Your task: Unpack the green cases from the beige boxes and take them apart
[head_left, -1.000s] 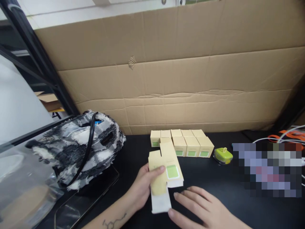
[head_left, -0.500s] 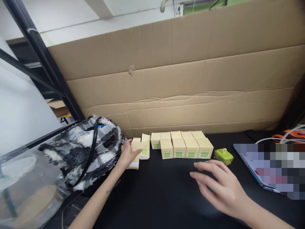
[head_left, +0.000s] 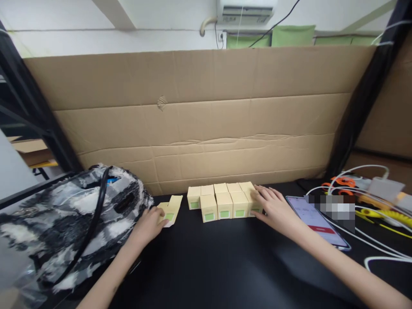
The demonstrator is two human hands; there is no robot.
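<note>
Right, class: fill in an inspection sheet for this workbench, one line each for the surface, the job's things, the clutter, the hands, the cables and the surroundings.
Surface: black tabletop, bare at the front.
Job's things: folded yellow cartons with green labels, grouped in two rows against the cardboard; flat unfolded carton lying to their left.
Clutter: black-and-white fuzzy bag at left; phone at right, screen lit.
Hands: left hand rests on the flat unfolded carton; right hand lies against the right end of the folded yellow cartons.
Cables: white cables and orange loops at far right.
Surroundings: cardboard sheet as a backdrop; black frame posts either side; air conditioner on the wall.
</note>
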